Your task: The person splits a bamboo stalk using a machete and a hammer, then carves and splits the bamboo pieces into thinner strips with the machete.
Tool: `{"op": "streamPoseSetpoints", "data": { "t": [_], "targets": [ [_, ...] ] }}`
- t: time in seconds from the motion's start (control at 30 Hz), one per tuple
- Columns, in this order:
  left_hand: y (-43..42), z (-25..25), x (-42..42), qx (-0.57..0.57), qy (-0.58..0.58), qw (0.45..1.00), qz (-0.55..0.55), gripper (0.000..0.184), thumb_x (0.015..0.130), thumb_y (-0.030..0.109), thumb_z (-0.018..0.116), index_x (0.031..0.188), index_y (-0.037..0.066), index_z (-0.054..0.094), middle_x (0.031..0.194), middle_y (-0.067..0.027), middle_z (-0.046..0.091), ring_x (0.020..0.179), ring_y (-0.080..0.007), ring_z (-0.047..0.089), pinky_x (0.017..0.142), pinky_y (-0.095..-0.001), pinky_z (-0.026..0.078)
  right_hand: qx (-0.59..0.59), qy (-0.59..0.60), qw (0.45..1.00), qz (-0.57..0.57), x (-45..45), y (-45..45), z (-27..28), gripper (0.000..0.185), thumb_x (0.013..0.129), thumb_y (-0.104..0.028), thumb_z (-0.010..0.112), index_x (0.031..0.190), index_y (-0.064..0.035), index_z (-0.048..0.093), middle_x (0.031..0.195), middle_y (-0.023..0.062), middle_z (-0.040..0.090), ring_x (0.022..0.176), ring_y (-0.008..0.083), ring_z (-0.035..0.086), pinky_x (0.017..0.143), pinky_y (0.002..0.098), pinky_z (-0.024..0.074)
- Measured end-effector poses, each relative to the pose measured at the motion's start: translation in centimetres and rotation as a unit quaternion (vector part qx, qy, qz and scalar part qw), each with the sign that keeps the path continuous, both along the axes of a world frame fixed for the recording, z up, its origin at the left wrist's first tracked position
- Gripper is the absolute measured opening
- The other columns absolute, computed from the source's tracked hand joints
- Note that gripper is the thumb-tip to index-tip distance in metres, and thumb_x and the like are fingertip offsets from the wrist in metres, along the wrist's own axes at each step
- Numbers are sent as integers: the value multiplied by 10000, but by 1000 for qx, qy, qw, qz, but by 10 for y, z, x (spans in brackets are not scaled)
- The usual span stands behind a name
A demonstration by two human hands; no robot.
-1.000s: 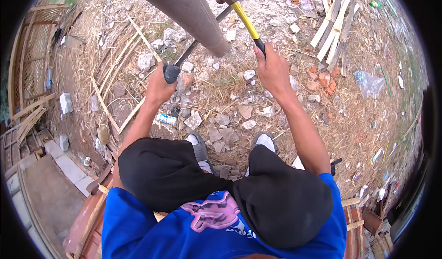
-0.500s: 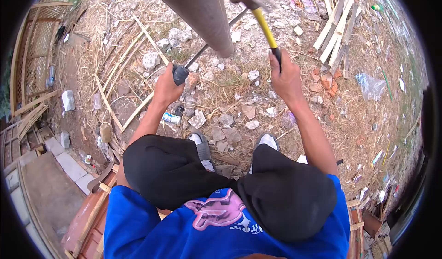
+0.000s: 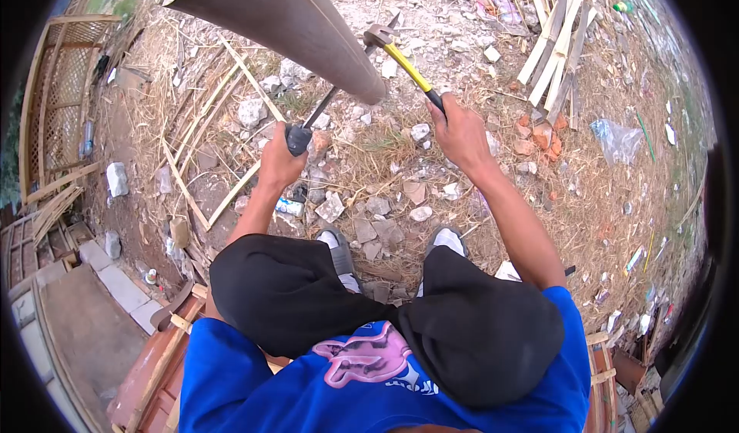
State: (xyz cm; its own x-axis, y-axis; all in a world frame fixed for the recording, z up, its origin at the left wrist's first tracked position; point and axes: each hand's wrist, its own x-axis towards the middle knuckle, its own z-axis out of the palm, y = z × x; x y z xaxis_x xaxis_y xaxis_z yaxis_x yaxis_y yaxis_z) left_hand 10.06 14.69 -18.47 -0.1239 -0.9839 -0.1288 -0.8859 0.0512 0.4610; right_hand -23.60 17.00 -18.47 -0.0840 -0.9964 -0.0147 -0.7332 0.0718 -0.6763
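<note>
My left hand is closed round the black handle of a long dark-bladed knife. Its blade runs behind a thick brown hollow pole that looks like bamboo, and the tip shows beyond the pole's right side. The pole leans to the upper left, its open end at the top of the view. My right hand grips a hammer with a yellow and black handle. The hammer's head is at the blade's far part, by the pole's right edge; whether they touch I cannot tell.
Split strips lie in a pile at the upper right, beside broken red bricks and a clear plastic bag. Rubble and dry grass cover the ground before my feet. A lattice panel stands at the left.
The hammer has come down and left to the knife's blade near the pole. The pole's upper part has shifted left, bringing its hollow end into view. The left hand has moved slightly down.
</note>
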Motion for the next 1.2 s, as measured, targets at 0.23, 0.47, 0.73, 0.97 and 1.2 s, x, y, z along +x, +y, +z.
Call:
{"op": "streamPoseSetpoints", "data": {
  "t": [0.23, 0.47, 0.73, 0.97, 1.2],
  "targets": [
    [-1, -6, 3, 30, 32, 999, 20, 458, 729, 104, 725, 1100, 24, 470, 835, -271, 669, 816, -462, 662, 703, -499, 512, -144, -131, 980, -48, -5, -15, 105, 358, 1037, -359, 477, 896, -32, 507, 510, 78, 477, 422, 199, 478, 423, 360, 356],
    [-8, -3, 2, 29, 31, 999, -3, 441, 737, 94, 709, 1105, 20, 477, 839, -277, 670, 818, -467, 661, 706, -503, 514, 50, 46, 998, 12, -15, -4, -33, 246, 1021, -259, 501, 936, -29, 520, 557, 136, 552, 445, 252, 554, 435, 393, 396],
    [6, -13, 9, 35, 35, 998, 25, 426, 750, 106, 705, 1100, 23, 477, 858, -279, 675, 839, -471, 661, 719, -509, 504, -41, -97, 994, -41, 4, 4, 23, 275, 1005, -285, 539, 926, -24, 503, 523, 174, 542, 435, 366, 553, 439, 477, 375],
    [3, -10, 8, 12, 43, 999, 31, 425, 752, 112, 707, 1101, 30, 478, 848, -278, 671, 829, -476, 654, 714, -503, 508, 35, -45, 998, -18, 5, -4, 18, 311, 1022, -333, 494, 950, -32, 523, 551, 181, 545, 476, 355, 552, 470, 440, 401],
    [-2, -13, 10, 31, 28, 999, 23, 455, 752, 115, 721, 1121, 10, 476, 864, -287, 670, 847, -471, 654, 721, -510, 511, -335, -299, 893, -22, 7, -18, 76, 402, 1054, -407, 409, 873, -54, 474, 583, -29, 411, 486, 46, 386, 433, 215, 301]
  ]
}}
